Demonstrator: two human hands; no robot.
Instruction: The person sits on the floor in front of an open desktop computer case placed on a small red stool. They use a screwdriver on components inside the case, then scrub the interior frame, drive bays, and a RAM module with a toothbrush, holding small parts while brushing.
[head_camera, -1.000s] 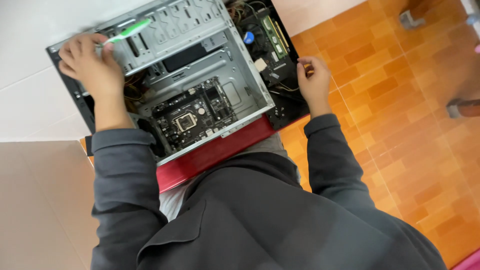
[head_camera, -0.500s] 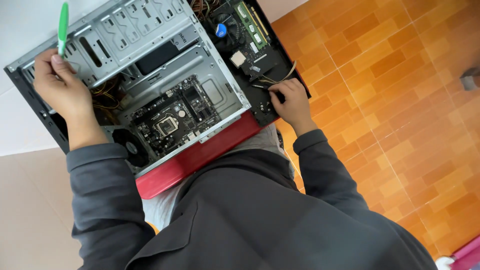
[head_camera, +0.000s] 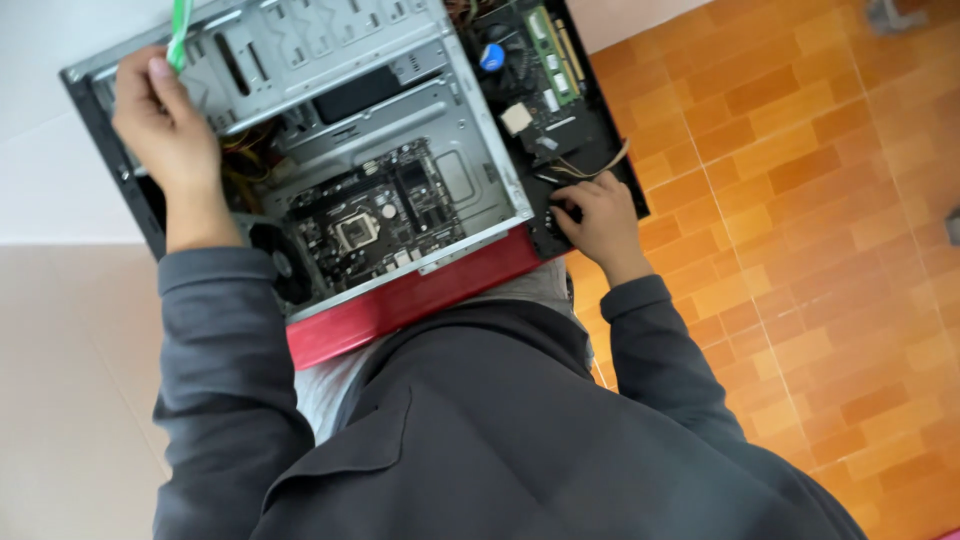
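Orange tiled floor (head_camera: 800, 250) to the right, a pale wall at far left. Open computer case (head_camera: 330, 190) tilted across the lap, its red front panel (head_camera: 400, 300) nearest the body. Compared with half a second ago: case shifted a little right in view, green-handled screwdriver (head_camera: 180, 25) now pointing nearly straight up at the top edge, right hand moved slightly nearer along the case's lower right edge. Left hand (head_camera: 170, 140) at the far left corner of the case, fingers curled shut around the screwdriver's handle, thumb pressed on it. Right hand (head_camera: 595, 215) loosely closed, fingertips on the dark edge of the case beside a bundle of wires (head_camera: 590, 165); whether pinching anything, cannot tell. Motherboard (head_camera: 365, 220) exposed in the middle, between both hands.
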